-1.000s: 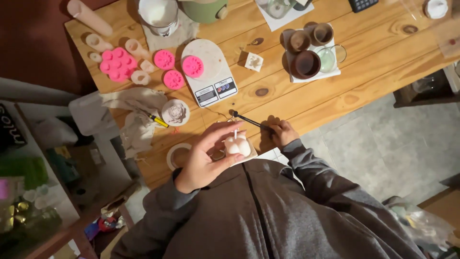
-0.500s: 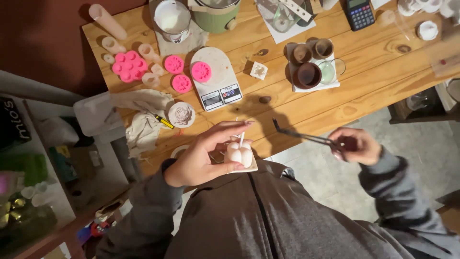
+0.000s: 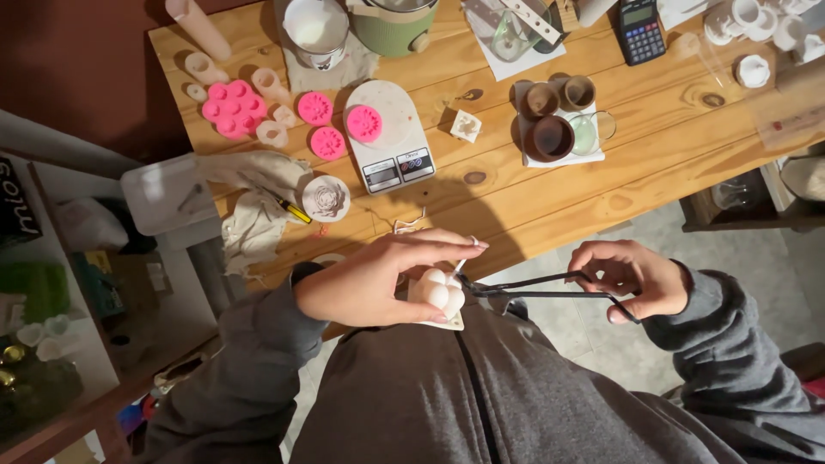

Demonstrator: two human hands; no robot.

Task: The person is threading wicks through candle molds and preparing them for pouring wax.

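My left hand [image 3: 378, 279] holds a small white bubble-shaped candle [image 3: 438, 294] with a thin wick on a pale square base, close to my chest below the table's near edge. My right hand [image 3: 632, 277] grips the handles of long black scissors [image 3: 533, 288]. Their tip reaches left to the candle's wick, right beside my left fingers. Both sleeves are grey.
The wooden table [image 3: 533, 185] carries a white kitchen scale [image 3: 391, 137] with a pink mould on it, more pink moulds [image 3: 232, 107], a rose-shaped candle [image 3: 326, 199], crumpled cloth [image 3: 253, 215], brown cups on a tray [image 3: 550, 133], a calculator [image 3: 640, 30] and a green pot [image 3: 391, 21].
My right hand lifted the scissors off the table, swung out right, then brought their tip in to the candle's wick. My left hand lowered the candle slightly toward my chest.
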